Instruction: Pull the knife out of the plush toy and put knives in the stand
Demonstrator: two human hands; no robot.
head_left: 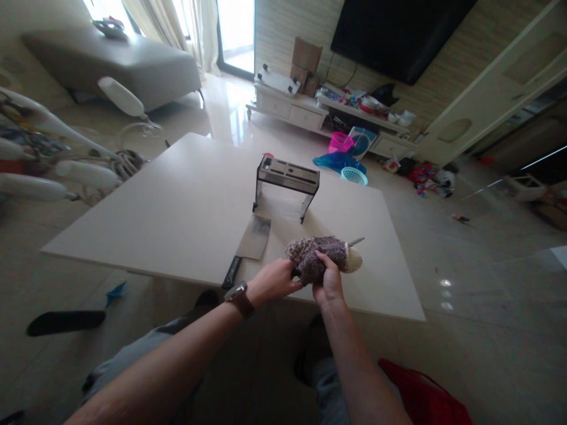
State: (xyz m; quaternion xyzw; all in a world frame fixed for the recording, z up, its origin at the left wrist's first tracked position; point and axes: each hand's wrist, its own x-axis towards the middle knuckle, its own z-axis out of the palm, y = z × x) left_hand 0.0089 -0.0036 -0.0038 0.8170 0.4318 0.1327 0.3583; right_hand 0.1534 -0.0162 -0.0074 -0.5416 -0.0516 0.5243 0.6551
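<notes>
Cloth [326,249] your right hand [330,284] clasps could slip, letting the knife [356,241] your left hand [275,280] grips nick you.

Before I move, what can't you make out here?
In the head view:
Thin grey metal piece: its full length, hidden by the fuzzy brown-and-cream cloth.
Small black piece: its extent, hidden by the left hand.
Steel cleaver: marks on its black handle, too small.
Red cloth-like item: cut by bottom edge.

Knife [357,241] in fuzzy brown cloth [333,249]
</notes>
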